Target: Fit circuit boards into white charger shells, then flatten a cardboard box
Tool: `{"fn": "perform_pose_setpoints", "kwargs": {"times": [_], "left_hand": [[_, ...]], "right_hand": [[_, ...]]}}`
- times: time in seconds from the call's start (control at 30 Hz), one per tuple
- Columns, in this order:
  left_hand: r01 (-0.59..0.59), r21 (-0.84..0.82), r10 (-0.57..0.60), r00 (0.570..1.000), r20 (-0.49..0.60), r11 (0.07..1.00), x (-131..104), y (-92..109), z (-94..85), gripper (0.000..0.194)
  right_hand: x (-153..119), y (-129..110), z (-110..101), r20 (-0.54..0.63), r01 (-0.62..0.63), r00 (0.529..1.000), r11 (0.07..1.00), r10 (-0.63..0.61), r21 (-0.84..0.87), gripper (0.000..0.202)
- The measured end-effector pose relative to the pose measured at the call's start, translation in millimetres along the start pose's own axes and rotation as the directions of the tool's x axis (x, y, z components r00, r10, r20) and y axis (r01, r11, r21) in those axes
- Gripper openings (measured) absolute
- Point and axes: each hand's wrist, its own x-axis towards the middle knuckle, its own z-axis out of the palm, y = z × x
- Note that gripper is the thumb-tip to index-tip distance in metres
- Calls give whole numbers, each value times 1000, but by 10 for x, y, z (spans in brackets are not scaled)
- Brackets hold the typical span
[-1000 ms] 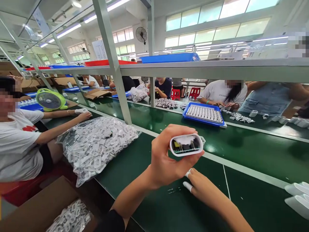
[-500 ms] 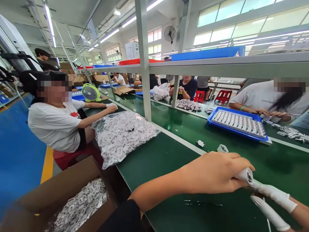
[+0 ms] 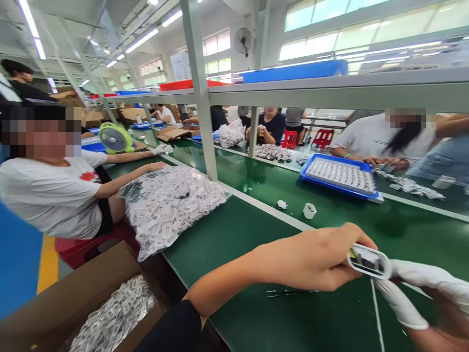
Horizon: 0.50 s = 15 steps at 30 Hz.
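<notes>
My left hand [image 3: 326, 256], bare, reaches in from the lower left with its fingers closed around a white oval plastic housing [image 3: 369, 262]. The housing's open end faces me, with dark and metallic parts and a bit of yellow inside. From the right comes my right hand [image 3: 421, 288], wearing white finger covers, its thumb and forefinger pinching the right end of the same housing. Below them a thin white strip [image 3: 377, 313] runs down over the green work surface [image 3: 234, 254]. Beyond my hands stand another white housing [image 3: 309, 211] and a small white part [image 3: 282, 205].
A clear bag of white parts [image 3: 172, 205] lies at left, above a cardboard box [image 3: 91, 266] of similar pieces. Across the bench is a blue tray [image 3: 339, 191] with rows of white units. A shelf post [image 3: 201, 98] rises mid-bench. Co-workers sit left and opposite.
My view has shifted, so the scene sits further left. The housing has turned so its open end now faces me, and my right fingers have come up against its right end.
</notes>
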Motion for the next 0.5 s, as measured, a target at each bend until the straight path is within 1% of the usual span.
{"fn": "perform_pose_setpoints", "kwargs": {"times": [0.07, 0.1, 0.2, 0.27, 0.37, 0.43, 0.5], "left_hand": [[22, -38, -21, 1000, 19, 999, -16, 33, -20, 24], [20, -56, -19, 1000, 19, 998, -26, 41, -17, 26], [-32, -133, 33, 999, 8, 991, -56, 50, 24, 33], [-68, -173, 71, 997, 9, 983, -78, 67, 58, 36], [-78, -206, 86, 996, 31, 975, -106, 108, 90, 41], [-65, -208, 78, 995, 54, 976, -118, 124, 103, 46], [-13, -210, 31, 996, 81, 978, -124, 126, 116, 48]], "right_hand": [[35, -188, -24, -100, 76, 993, 994, -68, 81, 24], [58, -290, -40, -127, 98, 989, 985, -80, 145, 21], [125, -535, -102, -146, 132, 985, 959, -97, 252, 21], [143, -628, -159, -153, 160, 980, 958, -126, 237, 23], [138, -694, -236, -133, 185, 978, 962, -160, 201, 31], [136, -704, -261, -111, 195, 978, 967, -179, 164, 35], [144, -693, -263, -104, 236, 969, 964, -224, 119, 32]]}}
